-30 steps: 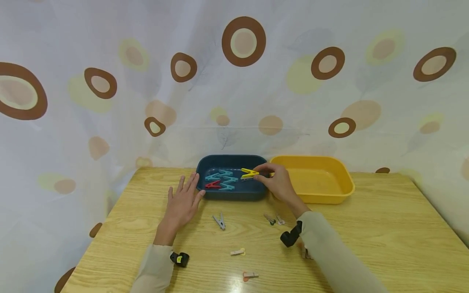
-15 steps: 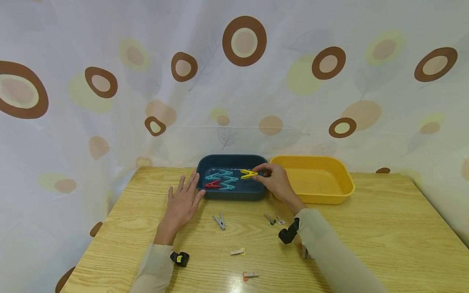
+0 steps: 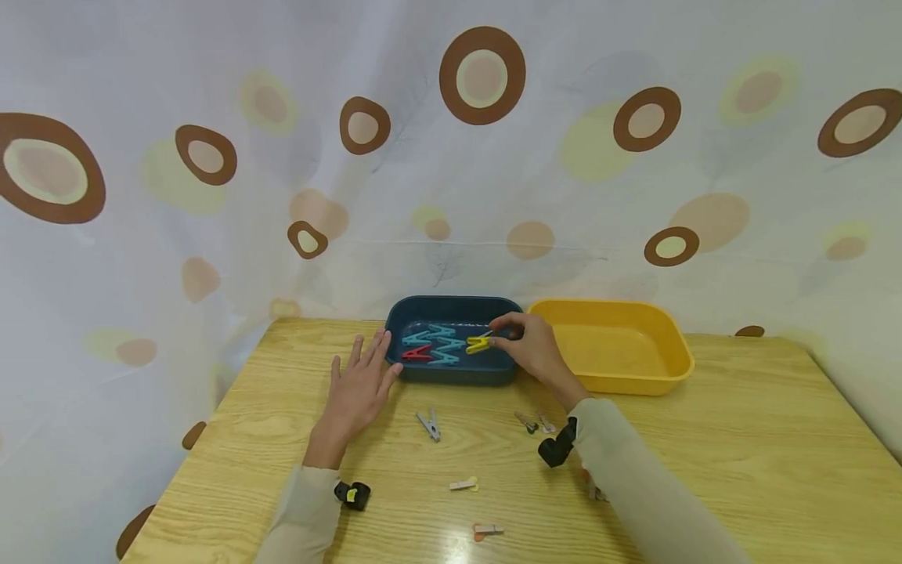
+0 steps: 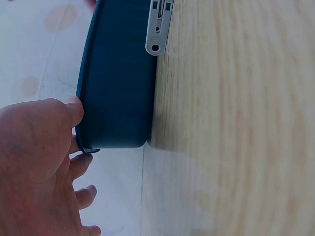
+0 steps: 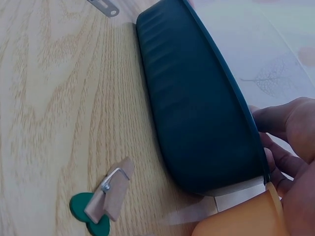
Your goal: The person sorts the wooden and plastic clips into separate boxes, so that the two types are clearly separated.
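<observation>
1. The yellow plastic V-shaped clip [image 3: 478, 345] looks light and stiff, its legs sprung apart; I'd expect slick sides that could skid under a loose pinch, though it seems unlikely to break.
2. I judge the best hold to be thumb against forefinger at its joined end, on the right, which leaves the spread legs free.
3. It is within the dark blue rectangular plastic tray [image 3: 451, 377], right of the teal plastic clips [image 3: 442, 342] and the red plastic clip [image 3: 416, 353].
4. My right hand [image 3: 532, 345] is over the tray's right end, fingertips at that joined end; I cannot tell whether they pinch it.
5. My left hand [image 3: 359, 392], fingers spread, touches the tray's left end, well apart from the clip and from my right hand.
</observation>
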`<state>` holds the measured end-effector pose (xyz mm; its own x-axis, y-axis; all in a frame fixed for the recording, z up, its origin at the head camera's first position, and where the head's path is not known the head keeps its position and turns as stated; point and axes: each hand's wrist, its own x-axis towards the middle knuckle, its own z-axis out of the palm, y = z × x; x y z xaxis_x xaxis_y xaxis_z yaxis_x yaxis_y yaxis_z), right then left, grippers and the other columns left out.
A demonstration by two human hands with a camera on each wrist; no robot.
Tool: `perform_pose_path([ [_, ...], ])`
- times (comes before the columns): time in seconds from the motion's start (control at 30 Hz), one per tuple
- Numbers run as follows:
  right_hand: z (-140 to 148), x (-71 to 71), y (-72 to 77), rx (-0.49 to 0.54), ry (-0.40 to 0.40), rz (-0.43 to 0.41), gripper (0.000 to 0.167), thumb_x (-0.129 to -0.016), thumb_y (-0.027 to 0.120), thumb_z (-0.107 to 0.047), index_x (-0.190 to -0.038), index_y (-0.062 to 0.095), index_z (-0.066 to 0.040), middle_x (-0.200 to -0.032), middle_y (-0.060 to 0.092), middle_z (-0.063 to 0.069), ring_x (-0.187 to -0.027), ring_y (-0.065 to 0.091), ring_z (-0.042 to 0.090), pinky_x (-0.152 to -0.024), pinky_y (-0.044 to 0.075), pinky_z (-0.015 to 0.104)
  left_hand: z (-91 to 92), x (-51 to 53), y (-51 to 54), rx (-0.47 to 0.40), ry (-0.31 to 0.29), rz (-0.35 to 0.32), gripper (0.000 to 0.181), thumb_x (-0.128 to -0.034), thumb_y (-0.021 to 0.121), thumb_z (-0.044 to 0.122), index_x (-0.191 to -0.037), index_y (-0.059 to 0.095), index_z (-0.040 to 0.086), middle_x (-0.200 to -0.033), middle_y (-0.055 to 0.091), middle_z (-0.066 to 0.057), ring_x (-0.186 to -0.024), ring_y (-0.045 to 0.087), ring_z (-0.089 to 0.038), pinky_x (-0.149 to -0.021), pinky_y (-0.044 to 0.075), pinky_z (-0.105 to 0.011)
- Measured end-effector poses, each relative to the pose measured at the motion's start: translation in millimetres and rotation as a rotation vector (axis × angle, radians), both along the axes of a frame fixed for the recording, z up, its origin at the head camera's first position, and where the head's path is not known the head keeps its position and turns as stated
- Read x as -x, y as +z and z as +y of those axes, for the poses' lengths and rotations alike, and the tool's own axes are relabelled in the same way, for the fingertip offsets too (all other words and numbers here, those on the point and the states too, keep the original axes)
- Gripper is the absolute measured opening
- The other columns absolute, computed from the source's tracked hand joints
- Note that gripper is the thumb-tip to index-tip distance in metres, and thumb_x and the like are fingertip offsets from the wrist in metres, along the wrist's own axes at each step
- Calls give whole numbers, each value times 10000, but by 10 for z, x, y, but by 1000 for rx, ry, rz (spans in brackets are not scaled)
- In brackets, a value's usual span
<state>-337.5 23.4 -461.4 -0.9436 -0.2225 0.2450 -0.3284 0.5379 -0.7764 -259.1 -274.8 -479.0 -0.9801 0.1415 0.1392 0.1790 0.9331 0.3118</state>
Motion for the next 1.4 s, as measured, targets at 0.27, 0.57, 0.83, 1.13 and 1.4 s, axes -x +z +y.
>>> perform_pose_path([
  [0.27, 24, 0, 5, 24, 18, 2, 218, -911, 783, -64, -1117, 758, 4, -1049, 703, 160, -862, 551, 267, -762, 471, 370, 3, 3, 9, 5, -3, 12, 661, -1109, 394, 445, -1650, 218, 110, -1700, 191, -65, -1554, 135, -403, -1146, 116, -755],
  [0.57, 102, -129, 74, 82, 33, 32, 186, -922, 777, -87, -1102, 767, -38, -914, 662, 87, -795, 544, 243, -710, 466, 343, 24, -2, 26, 10, -5, 2, 659, -1111, 382, 451, -1652, 212, 115, -1699, 190, -64, -1554, 137, -402, -1151, 109, -750],
  [0.83, 91, -365, 135, 141, 78, 73, 189, -936, 767, -119, -1107, 759, -40, -984, 706, 81, -829, 580, 221, -690, 472, 303, 19, 9, -6, 17, 3, 1, 656, -1113, 381, 443, -1653, 208, 114, -1701, 195, -73, -1556, 131, -399, -1152, 101, -750],
  [1.13, -25, -665, 69, 245, 104, 82, 193, -936, 770, -126, -1126, 762, -89, -1067, 730, 112, -807, 609, 226, -633, 481, 285, 7, 2, 1, 3, -1, -4, 651, -1115, 376, 441, -1654, 206, 118, -1706, 174, -60, -1560, 111, -388, -1152, 94, -751],
  [1.4, -175, -848, -7, 288, 96, 49, 239, -931, 781, -156, -1147, 757, -57, -1048, 736, 47, -819, 636, 211, -668, 519, 304, 18, -12, 22, 3, -4, -7, 648, -1115, 384, 428, -1652, 210, 110, -1705, 178, -71, -1561, 90, -384, -1153, 93, -749],
])
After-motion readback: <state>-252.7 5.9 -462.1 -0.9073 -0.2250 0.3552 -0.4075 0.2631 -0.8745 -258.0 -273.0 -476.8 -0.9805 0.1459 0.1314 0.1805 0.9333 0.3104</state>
